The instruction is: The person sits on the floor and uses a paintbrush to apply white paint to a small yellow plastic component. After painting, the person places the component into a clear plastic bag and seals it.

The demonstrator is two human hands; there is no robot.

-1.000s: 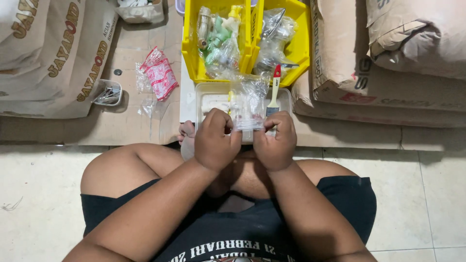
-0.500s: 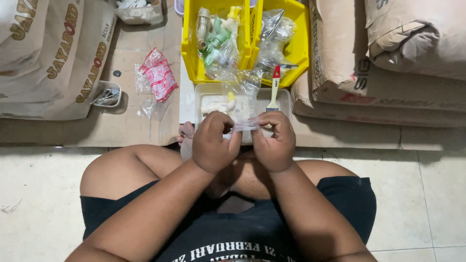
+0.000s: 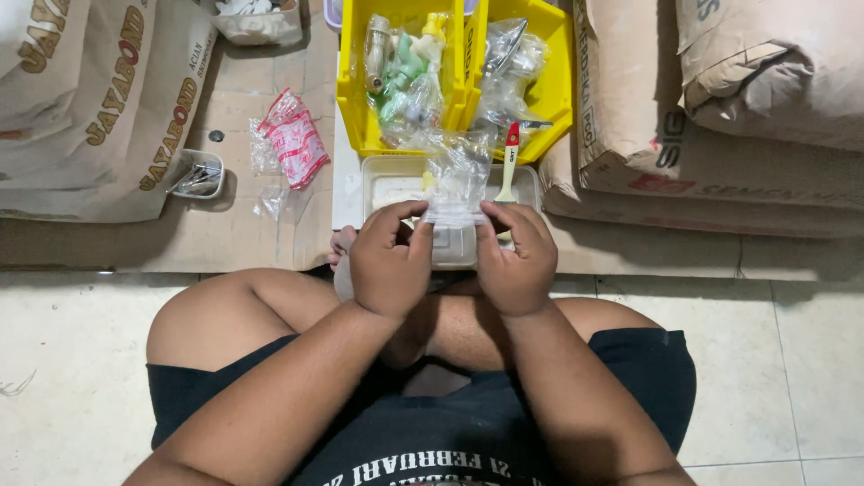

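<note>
Yellow bins (image 3: 547,99) block ahead; paper sacks (image 3: 720,108) wall right; open cardboard (image 3: 225,234) left of white tray (image 3: 387,180).

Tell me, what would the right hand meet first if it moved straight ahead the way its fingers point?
Probably the brush lying on the white tray just beyond the right hand, then the yellow bin. Depth is unclear; the hand may pass above the brush.

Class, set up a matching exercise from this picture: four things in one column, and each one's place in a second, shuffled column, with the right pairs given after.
Things:
1. clear plastic bag
2. red-handled brush
3. red-and-white packet
4. small tray of metal bits

Places:
A. beside the big sacks on the left
B. pinched between both hands
C. on the cardboard, left of the yellow bins
D. leaning from the white tub onto a yellow bin

Pairs: 1-B, 2-D, 3-C, 4-A
</note>
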